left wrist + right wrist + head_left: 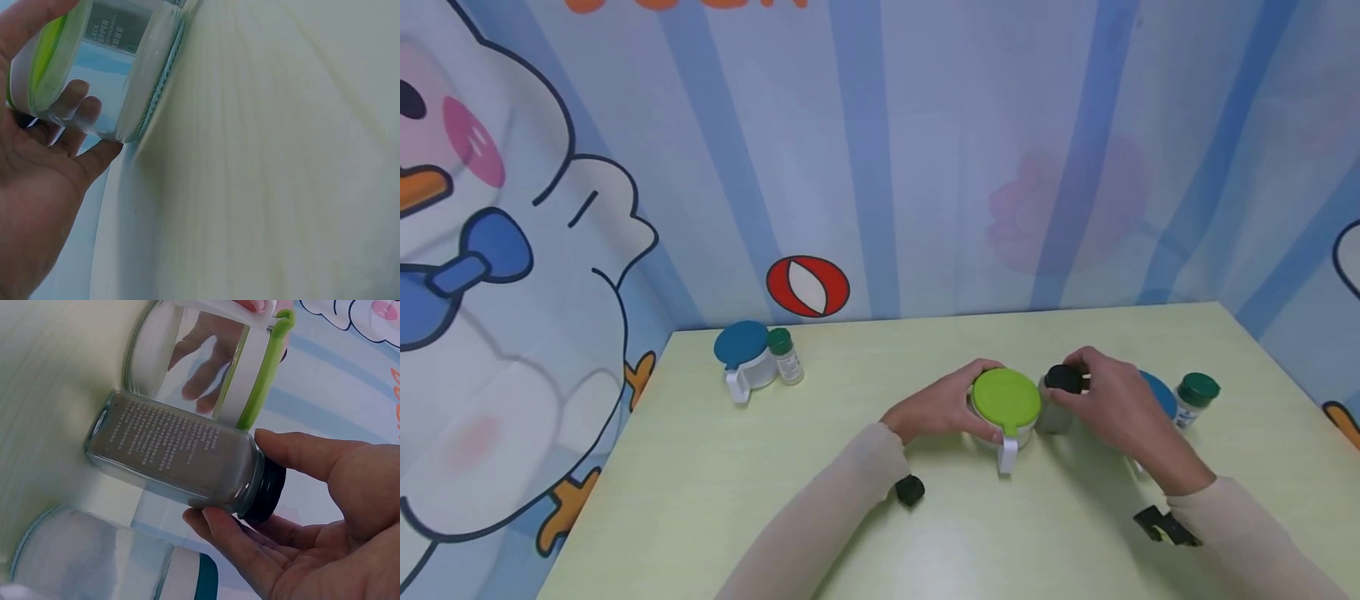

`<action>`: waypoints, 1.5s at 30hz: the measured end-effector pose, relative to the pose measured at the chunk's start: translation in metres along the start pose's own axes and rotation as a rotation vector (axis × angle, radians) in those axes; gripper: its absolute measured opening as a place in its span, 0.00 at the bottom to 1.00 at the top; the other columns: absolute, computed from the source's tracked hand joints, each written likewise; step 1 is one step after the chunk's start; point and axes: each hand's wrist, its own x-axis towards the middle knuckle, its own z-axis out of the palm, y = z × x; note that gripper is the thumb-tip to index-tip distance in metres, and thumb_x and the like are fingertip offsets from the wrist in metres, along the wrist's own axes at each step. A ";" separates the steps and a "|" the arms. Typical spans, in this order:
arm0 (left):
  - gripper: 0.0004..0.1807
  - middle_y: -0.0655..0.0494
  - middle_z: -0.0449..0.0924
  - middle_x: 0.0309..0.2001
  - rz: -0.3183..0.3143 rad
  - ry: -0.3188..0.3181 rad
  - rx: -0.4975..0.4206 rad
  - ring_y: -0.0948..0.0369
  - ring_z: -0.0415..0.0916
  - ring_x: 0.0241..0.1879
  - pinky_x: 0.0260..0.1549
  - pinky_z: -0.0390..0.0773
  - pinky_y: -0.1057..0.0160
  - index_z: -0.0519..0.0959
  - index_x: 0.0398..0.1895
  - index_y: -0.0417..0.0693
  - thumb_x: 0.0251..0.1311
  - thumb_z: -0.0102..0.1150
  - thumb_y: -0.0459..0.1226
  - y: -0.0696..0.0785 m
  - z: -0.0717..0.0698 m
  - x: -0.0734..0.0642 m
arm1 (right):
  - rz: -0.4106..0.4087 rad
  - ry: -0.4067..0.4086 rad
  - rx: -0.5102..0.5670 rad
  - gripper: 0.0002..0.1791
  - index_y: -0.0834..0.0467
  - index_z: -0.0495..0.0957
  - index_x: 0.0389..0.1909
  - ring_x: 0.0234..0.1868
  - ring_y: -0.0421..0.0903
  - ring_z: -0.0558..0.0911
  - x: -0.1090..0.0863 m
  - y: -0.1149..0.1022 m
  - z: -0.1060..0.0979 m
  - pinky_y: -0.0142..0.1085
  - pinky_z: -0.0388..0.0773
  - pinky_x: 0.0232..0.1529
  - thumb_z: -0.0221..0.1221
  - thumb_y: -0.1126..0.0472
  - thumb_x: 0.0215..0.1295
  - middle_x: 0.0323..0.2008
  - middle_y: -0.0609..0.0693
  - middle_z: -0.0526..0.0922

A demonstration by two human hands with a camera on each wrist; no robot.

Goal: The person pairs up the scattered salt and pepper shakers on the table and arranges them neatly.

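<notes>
My left hand (942, 403) grips a clear jar with a lime-green lid (1006, 397) and a white handle from its left side. In the left wrist view, fingers show through the glass of this jar (103, 78). Right beside it stands a squarish black pepper bottle (178, 450) with grey-brown contents and printed text. My right hand (1118, 402) pinches that bottle near its black cap (269, 490), thumb on one side and fingers on the other. In the right wrist view the bottle is against or very close to the green-lidded jar; I cannot tell whether they touch.
A blue-lidded jar (1161, 395), partly hidden behind my right hand, and a green-capped bottle (1197, 390) stand at the right. Another blue-lidded jar (742, 345) and a small green-capped bottle (787, 360) stand at the table's back left. A printed curtain (925, 167) hangs behind.
</notes>
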 end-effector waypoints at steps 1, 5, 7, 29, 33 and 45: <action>0.48 0.67 0.73 0.59 0.000 0.001 0.000 0.65 0.73 0.56 0.61 0.72 0.62 0.64 0.70 0.64 0.47 0.82 0.40 -0.001 0.000 0.000 | 0.003 -0.005 0.004 0.31 0.68 0.73 0.59 0.48 0.64 0.83 0.000 0.001 0.000 0.51 0.83 0.40 0.67 0.49 0.65 0.51 0.70 0.81; 0.47 0.68 0.73 0.59 -0.004 0.005 -0.008 0.66 0.73 0.56 0.63 0.70 0.61 0.63 0.70 0.66 0.47 0.82 0.40 -0.001 0.002 -0.001 | 0.018 -0.030 0.025 0.33 0.67 0.73 0.59 0.51 0.66 0.82 0.003 0.004 0.000 0.52 0.83 0.42 0.67 0.47 0.64 0.54 0.70 0.80; 0.48 0.68 0.74 0.59 -0.006 0.005 -0.013 0.66 0.73 0.56 0.63 0.69 0.60 0.63 0.70 0.66 0.48 0.82 0.40 -0.001 0.002 -0.001 | 0.022 -0.045 0.038 0.34 0.66 0.73 0.60 0.53 0.67 0.81 0.004 0.006 0.000 0.52 0.83 0.42 0.68 0.45 0.64 0.55 0.70 0.79; 0.47 0.68 0.73 0.59 -0.004 0.011 -0.031 0.66 0.73 0.56 0.62 0.70 0.62 0.63 0.70 0.68 0.48 0.81 0.39 -0.001 0.003 0.000 | 0.004 -0.100 0.101 0.33 0.64 0.73 0.59 0.54 0.65 0.82 0.013 0.013 -0.002 0.51 0.84 0.45 0.68 0.45 0.63 0.57 0.68 0.78; 0.47 0.67 0.73 0.59 -0.003 0.008 -0.035 0.66 0.73 0.56 0.62 0.70 0.62 0.63 0.70 0.68 0.48 0.81 0.39 -0.001 0.003 0.000 | 0.000 -0.114 0.101 0.32 0.63 0.73 0.59 0.55 0.65 0.82 0.013 0.014 -0.003 0.53 0.83 0.47 0.68 0.46 0.64 0.58 0.67 0.78; 0.48 0.68 0.73 0.59 0.005 0.007 -0.025 0.66 0.73 0.56 0.63 0.69 0.62 0.63 0.70 0.66 0.48 0.81 0.40 0.000 0.002 0.000 | -0.003 -0.153 0.097 0.32 0.63 0.73 0.58 0.55 0.65 0.81 0.017 0.018 -0.007 0.54 0.82 0.48 0.69 0.45 0.63 0.59 0.68 0.76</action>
